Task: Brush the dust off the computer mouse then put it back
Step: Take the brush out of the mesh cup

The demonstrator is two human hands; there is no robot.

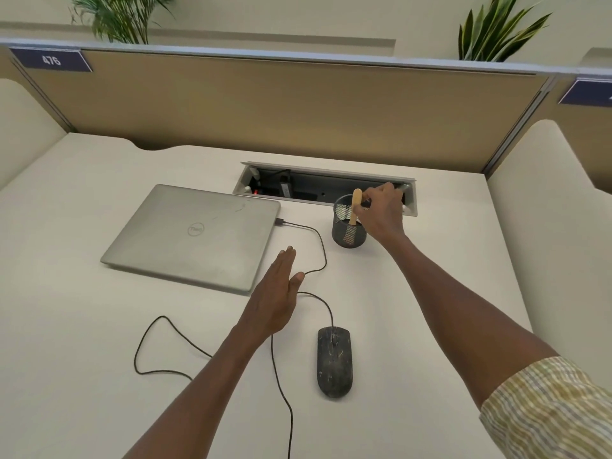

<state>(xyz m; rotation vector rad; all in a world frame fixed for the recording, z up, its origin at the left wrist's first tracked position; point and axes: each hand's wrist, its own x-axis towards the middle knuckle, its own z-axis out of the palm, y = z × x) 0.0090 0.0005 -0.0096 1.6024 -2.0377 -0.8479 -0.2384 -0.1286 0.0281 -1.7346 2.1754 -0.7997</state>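
The dusty black corded computer mouse (334, 361) lies on the white table (82, 326) near the front edge, btwn the two forearms, long axis running front-to-back, cord end pointed away from the person. It is untouched.

The left hand (275, 293) is held flat w/ fingers straight and together, gripping nothing, above the table just beyond and left of the mouse, over the cord (318, 253). It is the nearer hand by a clear margin.

The right hand (382, 213) is reached well past the mouse to the black wire-mesh pen cup (347, 231), fingers curled at the pale wooden brush handle (356, 205) standing in it; a pinch is judged likely, though the contact is partly hidden.

Judgement: brush pickup is the step in hand; the brush must then be brought back toward the person to the mouse, w/ the left hand best placed to steady or lift it.
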